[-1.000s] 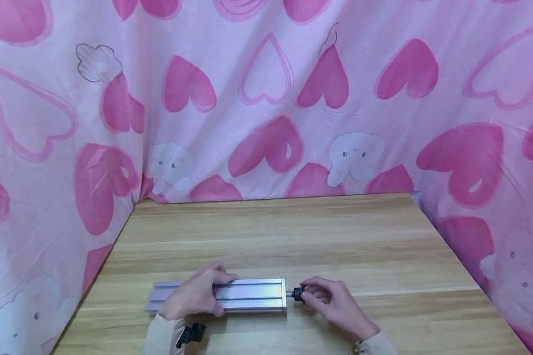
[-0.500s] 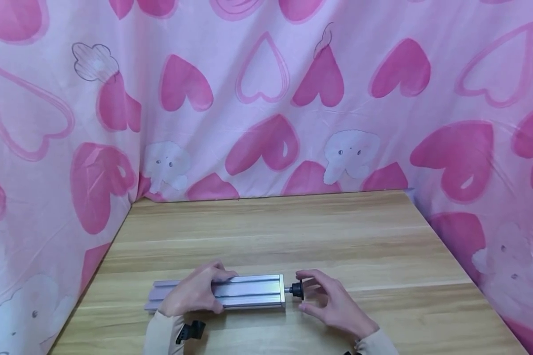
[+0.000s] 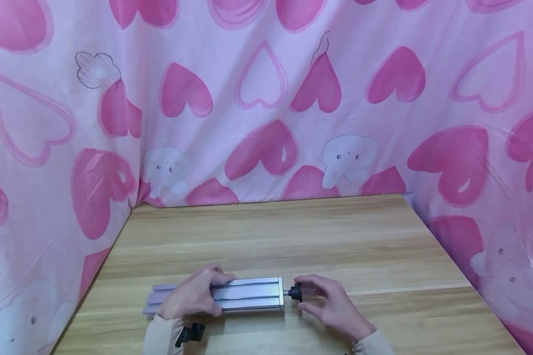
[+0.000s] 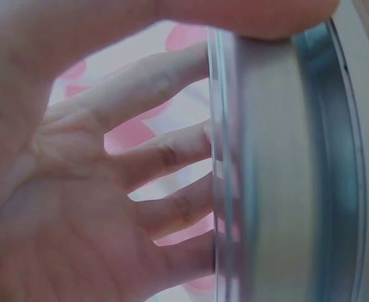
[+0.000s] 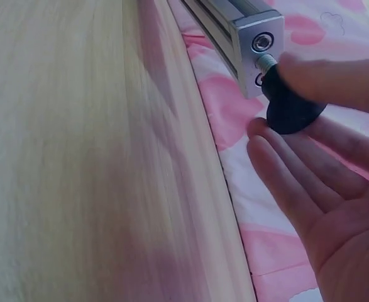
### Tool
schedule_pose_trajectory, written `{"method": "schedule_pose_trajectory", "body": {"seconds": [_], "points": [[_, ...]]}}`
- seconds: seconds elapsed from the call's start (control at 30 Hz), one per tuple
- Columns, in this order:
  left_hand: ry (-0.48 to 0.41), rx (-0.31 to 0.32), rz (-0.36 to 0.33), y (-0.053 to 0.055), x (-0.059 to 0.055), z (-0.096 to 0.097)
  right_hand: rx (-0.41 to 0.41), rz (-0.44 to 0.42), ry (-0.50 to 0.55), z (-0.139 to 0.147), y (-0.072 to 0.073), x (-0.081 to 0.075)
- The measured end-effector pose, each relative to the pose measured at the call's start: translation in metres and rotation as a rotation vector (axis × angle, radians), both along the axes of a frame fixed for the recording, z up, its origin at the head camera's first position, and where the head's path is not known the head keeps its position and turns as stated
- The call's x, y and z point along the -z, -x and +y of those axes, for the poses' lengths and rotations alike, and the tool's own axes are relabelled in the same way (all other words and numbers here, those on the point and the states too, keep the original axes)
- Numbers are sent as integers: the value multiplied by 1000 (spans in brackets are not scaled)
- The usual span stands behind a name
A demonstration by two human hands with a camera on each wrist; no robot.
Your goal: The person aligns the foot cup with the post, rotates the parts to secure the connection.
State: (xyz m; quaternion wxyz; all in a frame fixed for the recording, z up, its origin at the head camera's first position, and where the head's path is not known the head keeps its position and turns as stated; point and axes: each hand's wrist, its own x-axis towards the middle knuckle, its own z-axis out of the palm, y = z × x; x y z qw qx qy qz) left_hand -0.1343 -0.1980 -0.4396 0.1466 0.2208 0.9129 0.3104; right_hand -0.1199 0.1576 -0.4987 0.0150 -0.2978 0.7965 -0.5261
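A silver aluminium profile [image 3: 248, 295] lies lengthwise in front of me, with an end plate [image 5: 246, 63] on its right end. My left hand [image 3: 193, 296] grips it from above, thumb on the near side and fingers on the far side; the left wrist view shows the profile [image 4: 281, 170] close up between them. From the end plate sticks a threaded stud [image 5: 266, 61] carrying a black levelling foot [image 5: 288, 113] with a flared base. Thumb and fingers of my right hand [image 3: 337, 306] hold the foot around its wide rim, some fingers spread beneath it.
The wood-grain table [image 3: 266, 236] extends behind and to both sides of the hands. Pink heart-patterned cloth [image 3: 266, 123] hangs along its back and sides. A black strap mount [image 3: 190, 334] sits at the left wrist.
My right fingers have opened from a bunched pinch on the foot to a wider hold around its rim. My left hand keeps its grip on the profile.
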Motion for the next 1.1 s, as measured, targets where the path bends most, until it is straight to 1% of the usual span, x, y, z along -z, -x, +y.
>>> {"method": "schedule_pose_trajectory", "body": {"seconds": [0.13,0.2,0.3,0.37,0.43,0.5,0.6,0.67,0.73,0.8,0.9,0.97,1.03,1.1], "points": [[-10,14,30,-1,0,1,29,-81,-40,2,0,0],[-19,15,43,-2,-1,2,33,-142,-64,3,1,-1],[-26,13,56,-4,0,2,6,-234,-61,3,2,-2],[-32,13,60,-6,1,2,-22,-276,-52,3,2,-2],[-33,16,61,-6,2,1,-43,-281,-61,3,1,-3],[-34,17,60,-7,2,0,-40,-265,-94,4,0,-3],[-31,14,67,-8,2,0,-11,-206,-151,4,-3,-3],[-25,16,81,-8,2,-1,1,-170,-156,4,-5,-1],[-22,17,93,-9,2,-2,5,-110,-142,2,-7,1],[-24,16,100,-9,3,-2,-11,-47,-100,1,-8,2],[-33,15,100,-10,4,-2,-20,79,-38,-1,-7,3],[-37,14,99,-11,4,-1,-24,136,-5,-2,-5,3],[-42,18,96,-11,4,0,-24,155,12,-2,-4,2],[-47,24,99,-12,5,1,-25,116,19,-2,-4,1]]}}
